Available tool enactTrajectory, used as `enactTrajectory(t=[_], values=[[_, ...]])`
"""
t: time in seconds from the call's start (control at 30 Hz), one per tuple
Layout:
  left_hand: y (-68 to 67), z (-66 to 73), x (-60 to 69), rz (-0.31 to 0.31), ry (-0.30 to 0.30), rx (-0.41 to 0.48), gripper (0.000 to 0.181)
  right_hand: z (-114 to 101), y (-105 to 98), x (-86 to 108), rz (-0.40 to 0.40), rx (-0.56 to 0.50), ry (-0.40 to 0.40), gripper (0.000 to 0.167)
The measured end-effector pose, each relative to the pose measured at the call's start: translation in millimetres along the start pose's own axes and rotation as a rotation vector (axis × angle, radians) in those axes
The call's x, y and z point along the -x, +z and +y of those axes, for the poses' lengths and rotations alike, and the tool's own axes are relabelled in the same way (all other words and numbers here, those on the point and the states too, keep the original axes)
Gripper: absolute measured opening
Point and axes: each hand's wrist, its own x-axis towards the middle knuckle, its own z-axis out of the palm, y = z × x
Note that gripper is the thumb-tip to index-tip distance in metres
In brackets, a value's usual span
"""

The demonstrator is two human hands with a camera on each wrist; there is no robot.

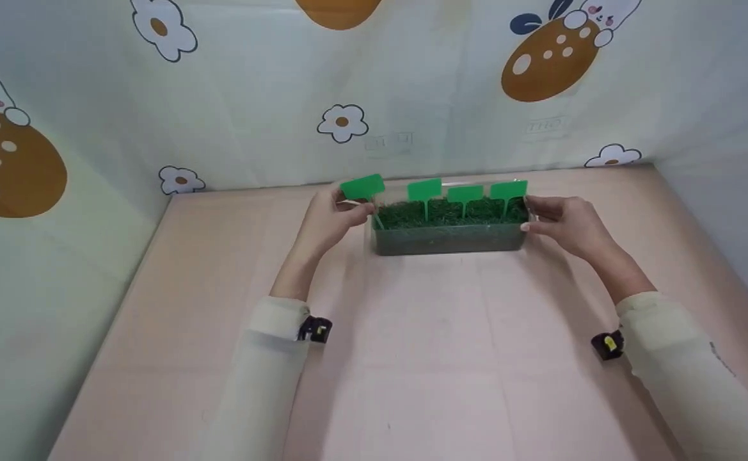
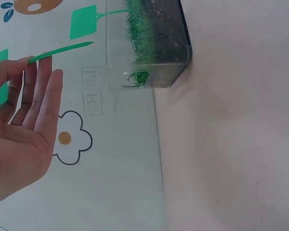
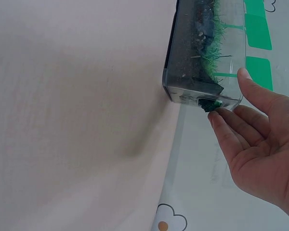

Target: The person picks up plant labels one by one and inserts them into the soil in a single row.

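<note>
A clear plastic planter box (image 1: pixel 448 239) holds dark soil under green grass (image 1: pixel 444 211). Several green plant labels stand in the grass, one of them the plant label (image 1: pixel 425 189) left of the middle. Over the left end, my left hand (image 1: pixel 332 218) pinches another green plant label (image 1: pixel 363 186) by its stem (image 2: pixel 62 49). In the left wrist view that stem's pointed tip is free, apart from the box. At the opposite end, my right hand (image 1: pixel 569 224) holds the box by its corner, thumb at the upper edge and fingers against the end wall (image 3: pixel 188 96).
The box rests near the back of a pale pink tabletop (image 1: pixel 425 358). Close behind rises a pale curtain (image 1: pixel 252 115) printed with flowers and rabbits, which also encloses both sides. Each cream sleeve carries a small black device (image 1: pixel 316 329) at the wrist.
</note>
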Motion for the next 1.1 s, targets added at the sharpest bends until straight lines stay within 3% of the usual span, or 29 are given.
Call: enactTrajectory(t=[0.2, 0.5, 0.8, 1.1], values=[[6.2, 0.3, -10.4, 0.017, 0.024, 0.02, 0.029, 0.9, 1.5, -0.2, 0.008, 0.005, -0.013, 0.066], [16.3, -10.2, -26.7, 0.077, 0.047, -0.036, 0.025, 1.7, 2.9, 0.4, 0.018, 0.005, -0.011, 0.066], [26.1, -28.2, -40.3, 0.137, 0.035, -0.199, 0.023, 2.8, 2.8, 1.2, 0.021, 0.017, -0.046, 0.062], [32.8, -38.6, -45.5, 0.138, -0.002, -0.343, 0.034, 4.3, 3.3, 1.6, 0.028, 0.022, -0.036, 0.064]])
